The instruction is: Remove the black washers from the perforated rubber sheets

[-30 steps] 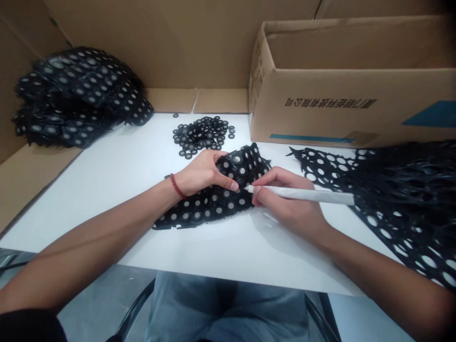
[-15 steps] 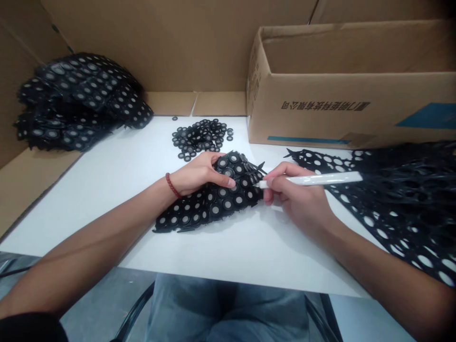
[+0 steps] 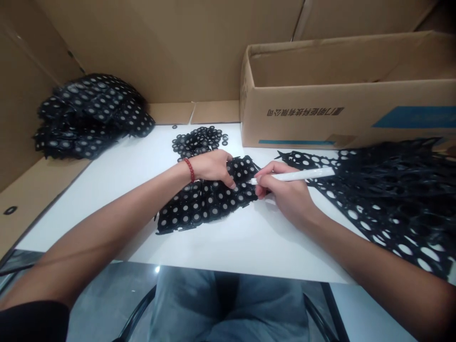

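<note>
A black rubber sheet [image 3: 213,202] of joined rings with pale centres lies on the white table in front of me. My left hand [image 3: 213,166] grips its upper part, the thumb on top and the other fingers partly hidden behind. In my right hand [image 3: 285,190] is a slim white pen-like tool [image 3: 309,174], pinched near its tip. That tip meets the sheet's right part; whether it cuts or pushes there I cannot tell. Behind my left hand sits a pile of loose black rings [image 3: 197,140].
A heap of similar ring sheets [image 3: 96,114] stands at the back left. On the right lies a tangle of black sheets with punched holes [image 3: 395,199]. An open cardboard box [image 3: 306,114] is at the back right, and a single ring [image 3: 10,210] lies far left.
The view has shifted slightly. The sheet's upper part, raised and folded before, now lies flatter. My left hand has come lower over it, and the tool stays against its right part.
</note>
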A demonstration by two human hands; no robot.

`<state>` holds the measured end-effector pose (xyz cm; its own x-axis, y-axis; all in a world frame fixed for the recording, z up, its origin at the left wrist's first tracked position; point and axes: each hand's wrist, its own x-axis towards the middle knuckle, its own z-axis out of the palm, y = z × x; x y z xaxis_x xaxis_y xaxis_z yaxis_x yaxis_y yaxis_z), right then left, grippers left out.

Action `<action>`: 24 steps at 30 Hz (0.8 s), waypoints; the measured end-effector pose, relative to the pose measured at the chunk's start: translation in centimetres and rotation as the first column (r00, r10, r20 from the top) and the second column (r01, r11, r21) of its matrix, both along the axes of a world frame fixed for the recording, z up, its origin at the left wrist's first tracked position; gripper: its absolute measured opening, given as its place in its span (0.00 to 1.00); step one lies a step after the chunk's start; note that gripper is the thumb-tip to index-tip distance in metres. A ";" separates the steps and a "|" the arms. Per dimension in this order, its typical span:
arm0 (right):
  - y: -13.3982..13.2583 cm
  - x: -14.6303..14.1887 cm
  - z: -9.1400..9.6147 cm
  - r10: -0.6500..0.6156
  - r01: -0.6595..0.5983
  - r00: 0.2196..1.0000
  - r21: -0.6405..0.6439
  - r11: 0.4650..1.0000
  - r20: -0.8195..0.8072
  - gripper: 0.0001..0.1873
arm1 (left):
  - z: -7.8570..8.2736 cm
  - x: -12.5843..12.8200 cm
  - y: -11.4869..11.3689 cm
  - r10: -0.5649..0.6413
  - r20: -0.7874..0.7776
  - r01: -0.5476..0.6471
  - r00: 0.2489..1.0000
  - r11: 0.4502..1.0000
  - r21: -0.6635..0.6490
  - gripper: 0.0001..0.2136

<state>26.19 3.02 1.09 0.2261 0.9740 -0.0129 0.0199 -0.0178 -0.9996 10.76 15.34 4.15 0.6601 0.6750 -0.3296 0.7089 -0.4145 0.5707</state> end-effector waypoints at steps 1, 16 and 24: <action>-0.1 -0.1 0.1 0.014 -0.014 0.999 -0.003 1.000 0.030 0.05 | -0.1 -0.1 -0.1 -0.017 0.035 0.016 0.999 1.000 0.003 0.23; 0.1 0.3 0.2 0.130 -0.145 0.972 0.063 0.987 0.198 0.03 | -2.8 -2.2 -0.7 -0.058 0.499 0.119 0.865 0.989 -0.091 0.15; 0.0 0.0 0.2 0.126 -0.154 0.950 0.075 0.985 0.285 0.04 | -2.9 -2.3 -0.7 -0.073 0.507 0.129 0.859 0.989 -0.076 0.15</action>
